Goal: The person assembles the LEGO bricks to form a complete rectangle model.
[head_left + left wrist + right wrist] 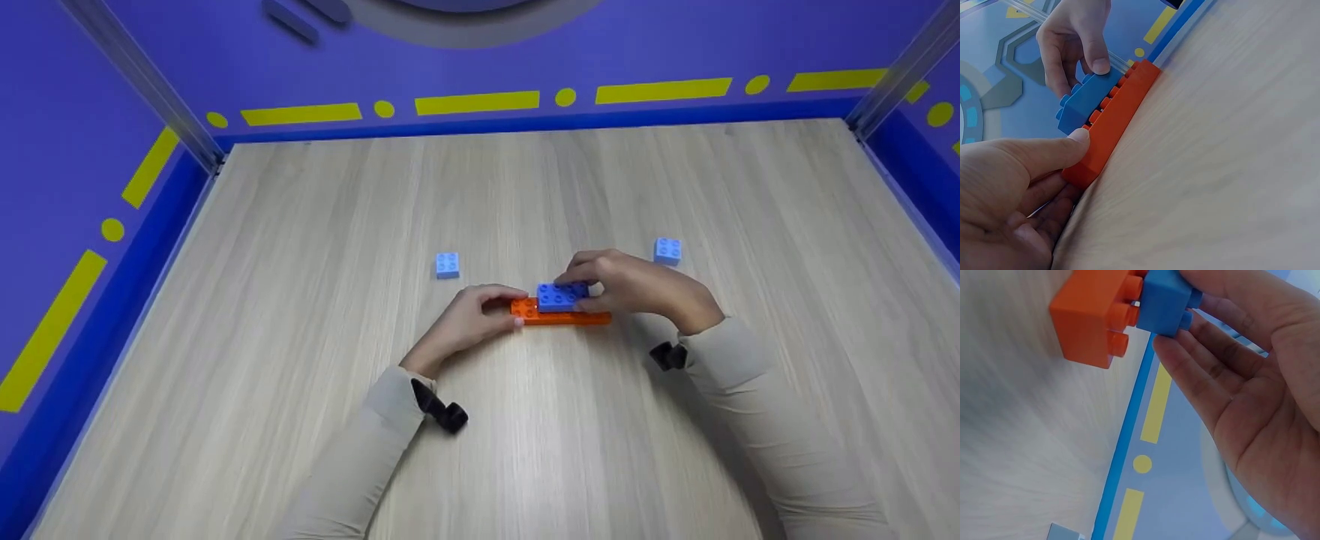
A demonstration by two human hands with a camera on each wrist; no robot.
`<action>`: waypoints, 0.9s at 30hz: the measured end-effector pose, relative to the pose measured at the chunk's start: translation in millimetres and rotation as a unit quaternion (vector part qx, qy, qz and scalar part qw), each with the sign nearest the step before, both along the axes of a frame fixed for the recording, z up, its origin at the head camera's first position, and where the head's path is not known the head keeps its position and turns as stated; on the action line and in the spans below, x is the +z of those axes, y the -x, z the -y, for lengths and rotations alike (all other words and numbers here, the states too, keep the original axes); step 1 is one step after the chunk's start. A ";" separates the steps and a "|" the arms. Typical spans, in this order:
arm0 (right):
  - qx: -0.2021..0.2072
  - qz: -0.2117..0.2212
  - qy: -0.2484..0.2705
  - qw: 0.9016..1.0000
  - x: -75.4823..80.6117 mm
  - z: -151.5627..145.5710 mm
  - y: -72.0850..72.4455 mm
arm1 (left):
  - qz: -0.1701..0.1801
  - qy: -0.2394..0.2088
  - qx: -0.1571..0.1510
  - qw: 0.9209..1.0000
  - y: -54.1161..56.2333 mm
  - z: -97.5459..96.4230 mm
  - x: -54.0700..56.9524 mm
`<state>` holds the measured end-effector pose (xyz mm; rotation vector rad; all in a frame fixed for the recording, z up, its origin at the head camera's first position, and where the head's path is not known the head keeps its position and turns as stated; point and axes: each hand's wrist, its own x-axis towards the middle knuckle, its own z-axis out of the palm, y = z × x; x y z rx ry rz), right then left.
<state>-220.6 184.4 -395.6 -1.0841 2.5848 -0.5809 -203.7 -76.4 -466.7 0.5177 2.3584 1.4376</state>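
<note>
A long orange toy building brick (566, 319) lies on the wooden table. My left hand (480, 315) pinches its left end between thumb and fingers; the thumb (1055, 154) presses the near side in the left wrist view. Between the thumb and fingers of my right hand (626, 285) is a shorter blue building brick (556, 298), studs up. The blue brick (1086, 101) sits over the middle of the orange brick's studs, slightly tilted in the left wrist view. Orange studs (1119, 343) show past its end in the right wrist view.
Two light blue four-stud bricks stand farther back: one brick (447, 265) to the left, another brick (667, 250) just beyond my right hand. Purple walls with yellow marks (477, 103) border the wooden table (337, 225) at the back and sides.
</note>
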 end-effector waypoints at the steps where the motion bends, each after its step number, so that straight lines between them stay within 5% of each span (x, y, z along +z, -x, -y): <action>1: -0.001 0.000 -0.001 1.000 -0.1 0.1 -0.2 | -0.001 0.001 0.001 1.000 -0.1 0.0 0.2; 27: 0.018 -0.015 0.015 1.000 -0.9 1.1 -4.7 | -0.009 -0.006 -0.002 1.000 -0.3 -0.9 -1.1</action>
